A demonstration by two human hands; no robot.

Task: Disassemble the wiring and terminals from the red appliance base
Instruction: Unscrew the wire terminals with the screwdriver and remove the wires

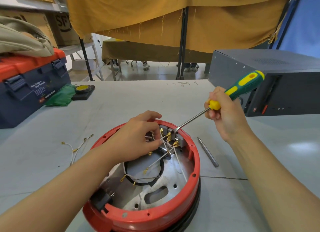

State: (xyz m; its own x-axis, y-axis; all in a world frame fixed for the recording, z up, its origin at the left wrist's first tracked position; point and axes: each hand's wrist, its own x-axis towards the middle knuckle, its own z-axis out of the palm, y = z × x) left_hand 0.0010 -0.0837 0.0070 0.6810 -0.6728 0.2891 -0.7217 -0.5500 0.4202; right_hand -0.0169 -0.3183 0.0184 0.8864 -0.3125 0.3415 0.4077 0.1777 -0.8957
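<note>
The round red appliance base (194, 164) lies open side up on the grey table in front of me. Inside its far rim sit grey terminal blocks with brass terminals (170, 138), and white wires (156, 162) and a black cable run across its metal floor. My left hand (138, 136) reaches into the base and pinches a white wire beside the terminals. My right hand (223, 113) grips a green and yellow screwdriver (242, 87). Its flat tip touches the terminal block at the far rim.
Loose white wires with brass ring terminals (76, 148) lie on the table left of the base. A metal screwdriver bit (207, 152) lies to its right. A blue and orange toolbox (29, 86) stands far left, a tape roll (82, 89) beside it, a dark grey box (270, 82) far right.
</note>
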